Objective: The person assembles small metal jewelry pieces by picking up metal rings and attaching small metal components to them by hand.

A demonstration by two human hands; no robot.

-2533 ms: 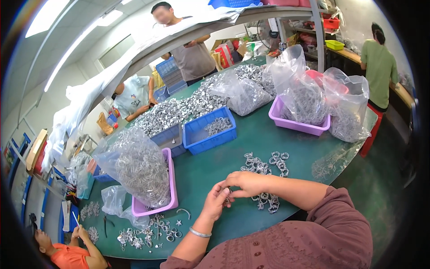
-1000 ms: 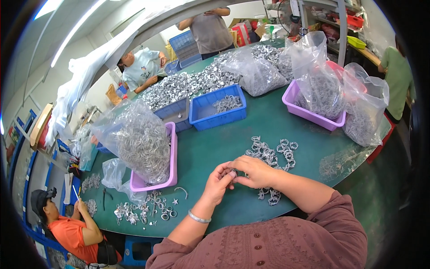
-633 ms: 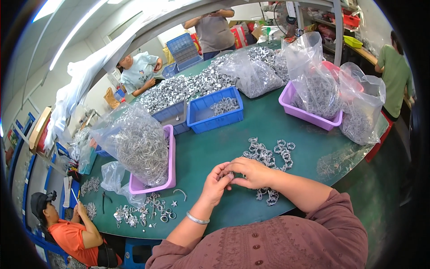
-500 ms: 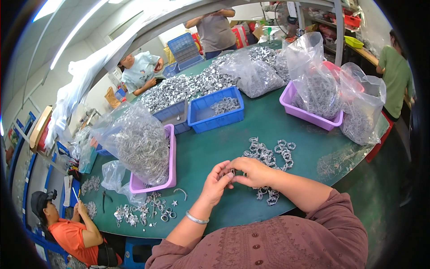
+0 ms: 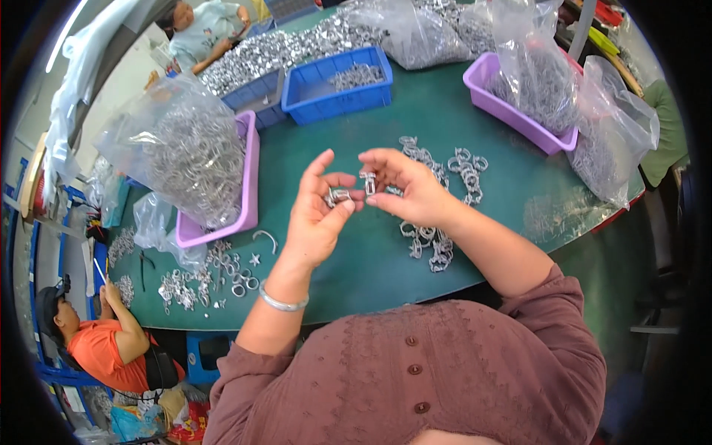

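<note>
My left hand [image 5: 315,215], with a bangle on the wrist, is raised over the table and closed on a small silvery metal piece [image 5: 338,196] between thumb and fingers. Close beside it, my right hand [image 5: 412,189] pinches another small silvery metal piece [image 5: 370,184] at its fingertips. Both look like ring parts, but their exact shape is too small to tell. Under and behind my right hand lies a loose heap of silvery metal rings [image 5: 467,172], partly hidden by that hand and forearm.
At left, a purple tray [image 5: 250,170] bears a clear bag of metal rings [image 5: 196,159]; another purple tray [image 5: 495,96] stands at right. A blue bin [image 5: 334,107] sits behind my hands. Pliers [image 5: 144,271] and small parts lie at left, near a person in orange [image 5: 111,352].
My hands have drawn slightly apart, and a metal piece now shows in each. The view has tilted downward, so the table's contents appear higher.
</note>
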